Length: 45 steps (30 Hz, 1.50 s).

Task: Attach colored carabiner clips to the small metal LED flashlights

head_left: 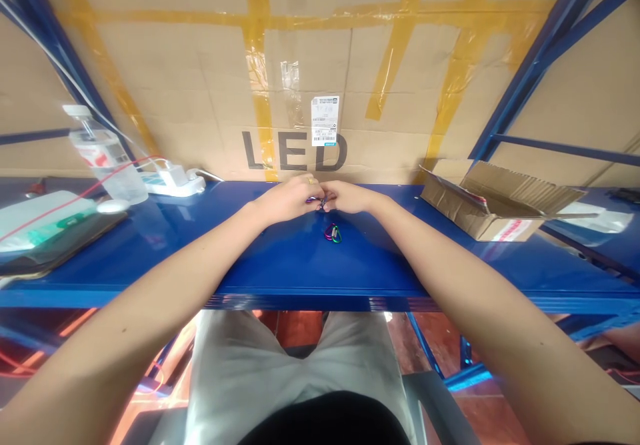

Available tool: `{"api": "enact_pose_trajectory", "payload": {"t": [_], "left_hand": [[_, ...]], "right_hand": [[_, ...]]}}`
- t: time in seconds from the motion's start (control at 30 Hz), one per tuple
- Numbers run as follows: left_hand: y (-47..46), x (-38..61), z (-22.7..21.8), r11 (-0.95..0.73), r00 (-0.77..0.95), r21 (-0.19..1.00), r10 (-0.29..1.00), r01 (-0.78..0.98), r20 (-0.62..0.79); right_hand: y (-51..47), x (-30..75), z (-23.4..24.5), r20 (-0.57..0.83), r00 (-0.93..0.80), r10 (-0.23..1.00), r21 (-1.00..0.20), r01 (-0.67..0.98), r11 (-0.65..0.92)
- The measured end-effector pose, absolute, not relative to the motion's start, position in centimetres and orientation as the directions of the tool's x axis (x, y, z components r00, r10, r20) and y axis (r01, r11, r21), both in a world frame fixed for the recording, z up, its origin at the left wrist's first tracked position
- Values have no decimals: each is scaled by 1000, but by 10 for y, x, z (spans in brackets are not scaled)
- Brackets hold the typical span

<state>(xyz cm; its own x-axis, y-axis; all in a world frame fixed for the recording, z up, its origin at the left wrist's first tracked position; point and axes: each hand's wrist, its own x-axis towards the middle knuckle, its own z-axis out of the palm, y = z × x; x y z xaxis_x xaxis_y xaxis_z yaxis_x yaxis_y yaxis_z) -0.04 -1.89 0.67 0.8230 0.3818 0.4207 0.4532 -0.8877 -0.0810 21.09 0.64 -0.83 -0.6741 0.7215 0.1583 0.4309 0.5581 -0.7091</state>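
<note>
My left hand and my right hand meet over the blue shelf, fingertips almost touching. Both are closed in a pinch around a small shiny purple metal piece. Fingers cover most of it, so its exact kind is hidden. Just in front of my hands, nearer to me, a purple and green pair of small carabiners lies on the shelf, touching each other.
An opened cardboard box stands at the right. To the left are a plastic bottle, a white power strip and a clear bag with a red cable across it. A large taped carton forms the back.
</note>
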Motion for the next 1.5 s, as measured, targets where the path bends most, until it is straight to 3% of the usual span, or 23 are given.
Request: {"api": "enact_pose_trajectory", "payload": {"t": [0.2, 0.37, 0.57, 0.73, 0.93, 1.03, 1.1, 1.3, 1.5], "left_hand": [[-16, 0, 5, -905, 833, -42, 371, 424, 410], [-18, 0, 6, -912, 824, 20, 379, 409, 422], [-17, -2, 6, -803, 686, 324, 596, 500, 417], [-7, -7, 5, -643, 615, 607, 730, 467, 299], [4, -14, 2, -590, 551, 683, 772, 431, 319], [7, -16, 1, -550, 533, 751, 785, 367, 315], [8, -17, 0, -494, 509, 813, 808, 308, 297], [7, -16, -1, -364, 427, 919, 863, 150, 271], [4, -12, -3, -351, 386, 927, 880, 134, 277]], "right_hand": [[8, 212, -10, 151, -658, 738, -714, 444, 542], [8, 211, -10, 122, -669, 734, -792, 380, 478], [5, 204, -16, 107, -693, 713, -888, 255, 382], [1, 200, -15, 70, -682, 728, -936, 207, 284], [5, 216, 4, 179, -372, 911, -825, 448, 345], [13, 227, 4, 288, -228, 930, -644, 673, 364], [18, 232, -3, 292, -265, 919, -557, 734, 388], [27, 227, -27, 184, -373, 910, -526, 744, 411], [25, 219, -31, 270, -431, 861, -444, 738, 508]]}}
